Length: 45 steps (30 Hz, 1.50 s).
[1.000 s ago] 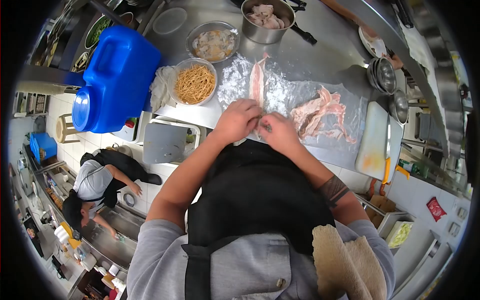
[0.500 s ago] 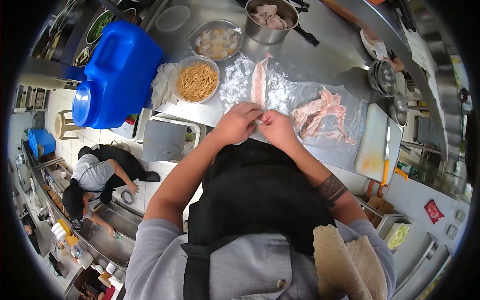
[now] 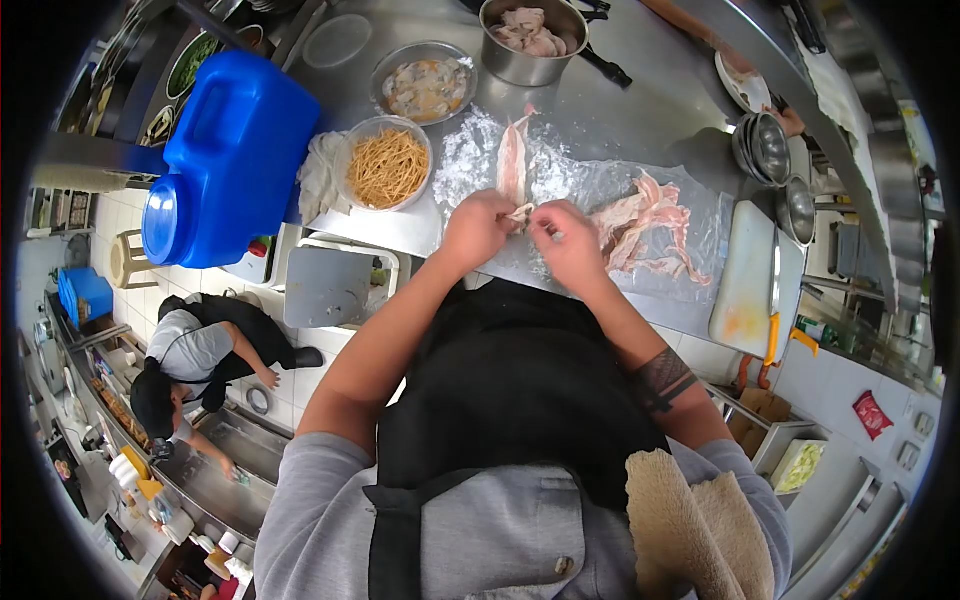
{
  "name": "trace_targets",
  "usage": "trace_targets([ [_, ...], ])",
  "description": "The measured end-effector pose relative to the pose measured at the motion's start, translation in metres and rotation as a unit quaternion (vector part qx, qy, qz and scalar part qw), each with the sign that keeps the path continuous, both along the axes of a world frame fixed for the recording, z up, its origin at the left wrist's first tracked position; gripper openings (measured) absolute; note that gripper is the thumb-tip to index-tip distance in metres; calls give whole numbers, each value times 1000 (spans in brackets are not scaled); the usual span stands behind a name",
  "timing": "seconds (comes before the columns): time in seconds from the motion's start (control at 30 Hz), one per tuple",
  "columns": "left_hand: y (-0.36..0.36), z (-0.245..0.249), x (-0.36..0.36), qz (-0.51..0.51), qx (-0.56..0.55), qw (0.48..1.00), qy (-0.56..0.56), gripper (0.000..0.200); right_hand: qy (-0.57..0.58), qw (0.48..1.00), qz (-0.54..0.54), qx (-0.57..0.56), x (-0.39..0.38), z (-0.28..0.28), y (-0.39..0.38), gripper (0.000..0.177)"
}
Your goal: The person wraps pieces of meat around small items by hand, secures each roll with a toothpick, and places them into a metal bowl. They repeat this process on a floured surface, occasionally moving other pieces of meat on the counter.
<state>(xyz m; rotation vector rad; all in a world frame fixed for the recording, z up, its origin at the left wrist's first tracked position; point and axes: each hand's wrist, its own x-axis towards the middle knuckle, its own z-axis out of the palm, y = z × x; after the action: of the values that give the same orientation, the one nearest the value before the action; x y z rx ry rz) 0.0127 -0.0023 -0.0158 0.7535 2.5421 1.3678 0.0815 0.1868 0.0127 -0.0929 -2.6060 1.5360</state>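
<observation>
Fingers pinched, my left hand (image 3: pixel 475 232) holds the near end of the meat strip (image 3: pixel 513 165) on the desk (image 3: pixel 640 120), my right hand (image 3: pixel 570 242) curling beside it, hold unclear; this apparent shaping calls for gentle pressure.

We see a glossy, smooth blue plastic jug (image 3: pixel 240 150); right of it, a shiny metal worktop (image 3: pixel 645 110) carries a smooth raw meat strip (image 3: pixel 513 160) and crinkled clear plastic film (image 3: pixel 704 205). Just beside the jug we find matt, rumpled cloth (image 3: pixel 322 175); below-right, a rough tan towel (image 3: pixel 685 535).
</observation>
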Motion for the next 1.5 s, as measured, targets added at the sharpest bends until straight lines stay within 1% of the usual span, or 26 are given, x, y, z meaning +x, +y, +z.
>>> trace_targets([
  [0.03, 1, 2, -2, 9, 3, 999, -39, 18, 30, 996, 57, 57, 3, 0, -1, 19],
  [0.07, 1, 4, -4, 7, 2, 999, -39, 18, 58, 990, 82, 101, 5, -1, -3, 26],
  [0.2, 1, 10, -10, 40, -33, 994, -94, 17, 68, 990, 80, 92, 9, -19, -10, 31],
  [0.27, 1, 12, -11, 48, -40, 992, -108, 20, 82, 984, 87, 133, 8, -19, -10, 33],
  [0.33, 2, 15, -11, 58, -25, 997, -49, 23, 86, 982, 92, 139, 8, -18, -11, 33],
  [0.37, 2, 16, -12, 58, -24, 997, -49, 23, 91, 980, 99, 146, 8, -17, -11, 33],
  [0.43, 0, 14, -15, 32, -58, 998, 10, 22, 95, 979, 98, 150, 7, -21, -11, 33],
  [0.57, -11, -2, -17, 13, -6, 1000, 8, 26, 95, 979, 97, 154, 6, -22, -10, 32],
  [0.63, -22, 1, -7, 20, -15, 996, 91, 31, 92, 979, 96, 152, 4, -20, -11, 31],
  [0.67, -24, 4, 0, 18, -14, 996, 91, 31, 87, 980, 97, 151, 4, -19, -11, 31],
  [0.73, -29, 19, 12, -77, 0, 984, 158, 32, 80, 980, 100, 152, 1, -21, -7, 30],
  [0.77, -29, 19, 14, -76, -2, 985, 157, 32, 73, 980, 106, 152, -1, -23, -6, 30],
  [0.9, -22, 5, 12, -59, -5, 990, 128, 36, 28, 983, 125, 134, -12, -26, -2, 31],
  [0.97, -17, 0, 9, -54, -11, 993, 109, 38, 16, 987, 115, 109, -17, -29, -1, 26],
  [1.0, -14, 4, 8, -28, -35, 998, 43, 36, 16, 987, 115, 110, -21, -27, 0, 26],
  [1.03, -12, 7, 6, -1, -60, 998, -22, 34, -28, 990, 103, 89, -25, -25, 1, 23],
  [1.07, -10, 8, 2, -3, -61, 998, -22, 34, -72, 991, 90, 68, -28, -23, 0, 21],
  [1.1, -8, 7, -5, 8, -68, 995, -74, 30, -73, 991, 88, 67, -30, -25, 0, 21],
  [1.13, -5, 6, -13, 19, -74, 989, -124, 27, -94, 993, 56, 44, -33, -28, 0, 21],
  [1.17, -3, 5, -21, 17, -75, 989, -123, 27, -114, 993, 24, 21, -36, -30, 1, 23],
  [1.23, -2, 4, -33, 33, -95, 978, -182, 31, -102, 995, 3, 17, -43, -38, 3, 25],
  [1.27, -1, 4, -36, 32, -95, 978, -182, 31, -90, 996, -15, 13, -45, -42, 3, 28],
  [1.33, 2, 8, -39, 96, -103, 973, -184, 38, -107, 993, -30, 29, -51, -32, 0, 30],
  [1.4, 3, 17, -38, 105, -125, 970, -180, 35, -124, 990, -48, 46, -53, -25, 0, 32],
  [1.47, -1, 21, -30, 114, -147, 967, -175, 32, -131, 990, -47, -9, -51, -21, 1, 28],
  [1.5, -9, 20, -23, 68, -100, 988, -92, 28, -131, 990, -49, -10, -44, -18, 3, 28],
])
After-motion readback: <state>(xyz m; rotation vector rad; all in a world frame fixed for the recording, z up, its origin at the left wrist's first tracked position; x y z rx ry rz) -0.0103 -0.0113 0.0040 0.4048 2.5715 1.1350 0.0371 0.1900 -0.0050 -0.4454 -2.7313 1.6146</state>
